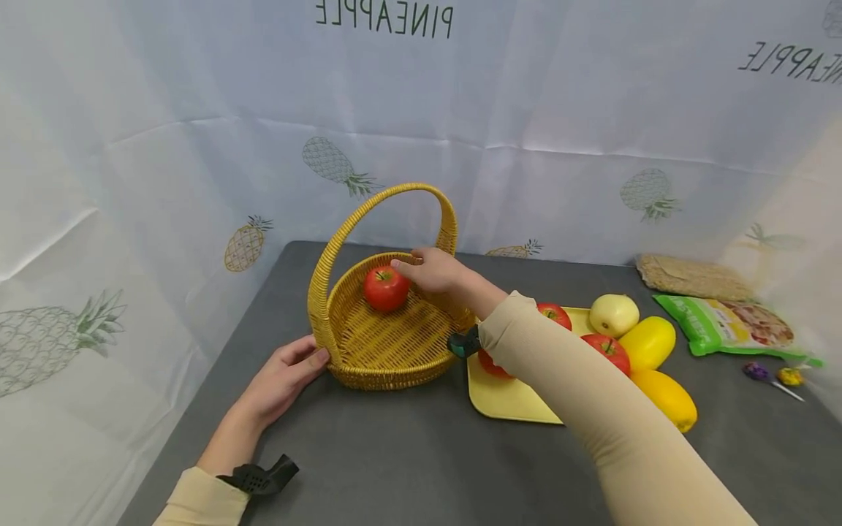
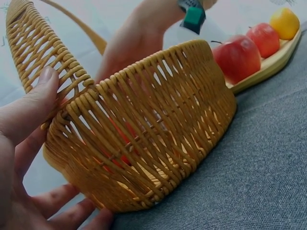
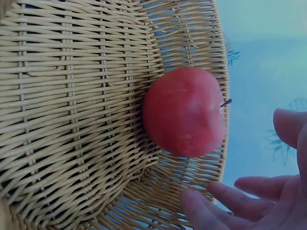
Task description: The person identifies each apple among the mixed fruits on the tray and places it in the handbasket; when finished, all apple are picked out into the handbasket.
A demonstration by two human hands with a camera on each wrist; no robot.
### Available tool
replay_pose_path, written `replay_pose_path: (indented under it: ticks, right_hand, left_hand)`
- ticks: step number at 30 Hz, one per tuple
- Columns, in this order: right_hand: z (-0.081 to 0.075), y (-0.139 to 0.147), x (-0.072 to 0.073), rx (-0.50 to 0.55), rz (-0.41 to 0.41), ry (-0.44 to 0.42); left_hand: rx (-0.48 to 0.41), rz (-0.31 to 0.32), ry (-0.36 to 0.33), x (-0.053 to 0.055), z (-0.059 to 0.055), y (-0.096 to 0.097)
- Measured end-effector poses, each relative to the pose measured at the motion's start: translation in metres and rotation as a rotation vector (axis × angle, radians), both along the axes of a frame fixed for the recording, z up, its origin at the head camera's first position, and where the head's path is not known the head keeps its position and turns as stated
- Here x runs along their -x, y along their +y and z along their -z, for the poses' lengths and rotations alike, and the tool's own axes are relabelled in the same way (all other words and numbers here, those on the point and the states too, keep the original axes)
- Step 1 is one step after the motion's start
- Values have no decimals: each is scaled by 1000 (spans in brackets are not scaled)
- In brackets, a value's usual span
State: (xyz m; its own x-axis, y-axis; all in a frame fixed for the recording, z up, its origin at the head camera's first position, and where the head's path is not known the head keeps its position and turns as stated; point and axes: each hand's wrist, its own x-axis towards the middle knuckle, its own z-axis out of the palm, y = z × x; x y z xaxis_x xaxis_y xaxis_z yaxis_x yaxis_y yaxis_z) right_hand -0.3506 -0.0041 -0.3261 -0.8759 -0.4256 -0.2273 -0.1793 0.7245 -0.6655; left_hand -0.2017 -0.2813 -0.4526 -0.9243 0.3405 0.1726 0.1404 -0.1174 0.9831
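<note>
A yellow wicker basket (image 1: 388, 376) with a tall arched handle stands on the dark table, holding one red apple (image 1: 386, 288) against its far wall. At the basket's left end my left hand (image 1: 283, 380) holds it, thumb laid on the foot of the handle and the other fingers at the woven side (image 2: 139, 129). My right hand (image 1: 437, 272) reaches over the far rim, just right of the apple. In the right wrist view, its spread fingers (image 3: 244, 203) are apart from the apple (image 3: 184, 112) and grasp nothing.
Right of the basket lies a yellow tray (image 1: 513, 405) with several red apples (image 1: 608, 351), partly hidden by my right sleeve. A pale round fruit (image 1: 614, 315) and yellow oblong fruits (image 1: 647, 343) sit by it. Farther right are a green food packet (image 1: 730, 325) and small flowers (image 1: 756, 371).
</note>
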Motion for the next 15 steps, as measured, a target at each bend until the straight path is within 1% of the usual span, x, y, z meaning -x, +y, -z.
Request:
replay_pose_path:
  ticks: [3,6,11,15]
  right_hand:
    - [-6,10,-4,5,-1,7]
    - [-4,12,-7,15,-5,19]
    - [1,22,-11,29,9,58]
    - [1,34,-17,74,25,46]
  left_hand:
    - [-4,20,10,3,-1,3]
    - [-5,25,13,1,-1,1]
    - [3,18,15,1,-2,0]
    - [10,18,3,2,-3,1]
